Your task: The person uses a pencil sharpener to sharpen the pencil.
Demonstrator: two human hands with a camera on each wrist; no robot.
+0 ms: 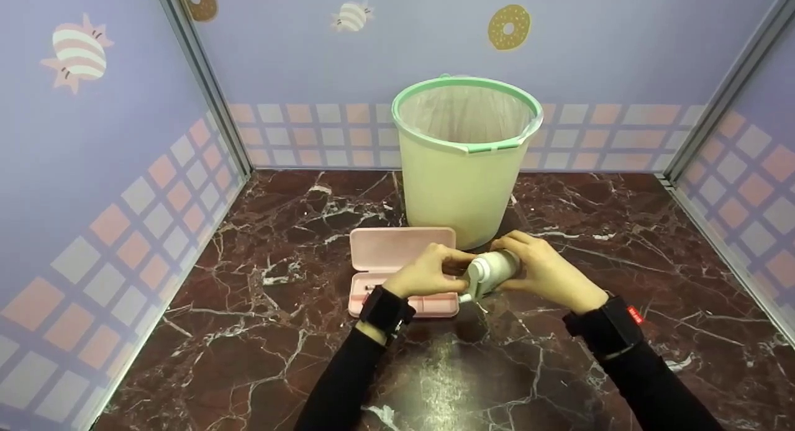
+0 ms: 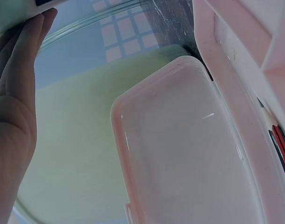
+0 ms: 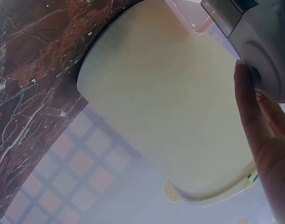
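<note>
A white hand-crank pencil sharpener [image 1: 497, 268] is held up in front of the bin, just right of a pink pencil case [image 1: 402, 248]. My right hand [image 1: 546, 272] grips its body from the right; in the right wrist view a fingertip sits beside the small hole in the sharpener's round face [image 3: 268, 65]. My left hand [image 1: 428, 272] holds the crank end from the left, thumb below and fingers above. The crank's small knob [image 1: 465, 299] points down. The pencil case lies open, lid back, with several pencils [image 2: 280, 144] inside, partly hidden by my left hand in the head view.
Behind the hands stands a tall pale bin [image 1: 463, 182] with a green rim and a clear liner. The dark red marbled tabletop [image 1: 261, 356] is bounded by patterned panels [image 1: 310, 58] at the back and both sides.
</note>
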